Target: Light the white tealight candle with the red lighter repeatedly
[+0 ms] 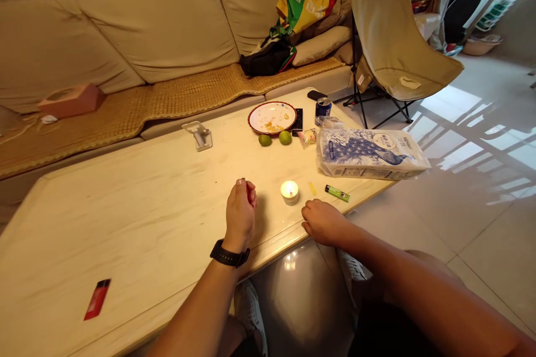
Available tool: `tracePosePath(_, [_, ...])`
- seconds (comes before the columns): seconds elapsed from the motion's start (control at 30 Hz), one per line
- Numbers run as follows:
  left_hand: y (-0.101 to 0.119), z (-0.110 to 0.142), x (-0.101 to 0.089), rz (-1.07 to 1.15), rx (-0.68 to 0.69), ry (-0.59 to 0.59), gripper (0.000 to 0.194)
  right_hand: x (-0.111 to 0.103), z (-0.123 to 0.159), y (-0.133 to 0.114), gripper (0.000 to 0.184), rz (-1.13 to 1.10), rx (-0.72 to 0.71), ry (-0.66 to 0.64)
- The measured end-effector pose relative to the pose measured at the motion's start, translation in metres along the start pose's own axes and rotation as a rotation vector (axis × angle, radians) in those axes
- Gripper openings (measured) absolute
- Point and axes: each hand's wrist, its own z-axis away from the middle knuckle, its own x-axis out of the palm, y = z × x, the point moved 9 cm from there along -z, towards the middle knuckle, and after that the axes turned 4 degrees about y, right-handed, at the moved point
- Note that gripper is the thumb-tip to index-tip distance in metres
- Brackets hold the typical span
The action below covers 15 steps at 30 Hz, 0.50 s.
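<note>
A lit tealight candle (290, 193) stands on the pale table, its flame showing, between my two hands. Just left of it, my left hand (242, 203) is closed in an upright fist with the thumb on top, and a small dark tip peeks out above the fingers; what it belongs to is hidden. My right hand (323, 222) rests with curled fingers on the table's near edge, apart from the candle, and no object shows in it. Beyond it lie a green lighter (337, 193) and a small yellow strip (312, 188). A red lighter (97, 299) lies far left.
Behind the candle are two green fruits (285, 138), a red-rimmed plate (253, 127) with food scraps, a blue can (323, 107) and a plastic-wrapped tissue pack (368, 153). A grey-white plastic holder (199, 135) sits near the far edge. A sofa (163, 33) and folding chair (393, 39) stand beyond.
</note>
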Motion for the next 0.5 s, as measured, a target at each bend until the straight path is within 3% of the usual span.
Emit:
tracePosePath(0.2, [-0.006,0.001,0.001,0.139,-0.079,-0.011,0.043,-0.001,0.0,-0.001,0.026,0.013,0.003,-0.021])
tracePosePath(0.4, [-0.004,0.002,0.001,-0.033,-0.028,-0.023,0.045,0.001,-0.001,-0.001,0.027,0.014,0.0,-0.015])
tracePosePath(0.5, [0.008,0.006,0.005,-0.219,0.092,-0.061,0.043,0.001,-0.001,-0.001,0.027,0.021,-0.004,-0.011])
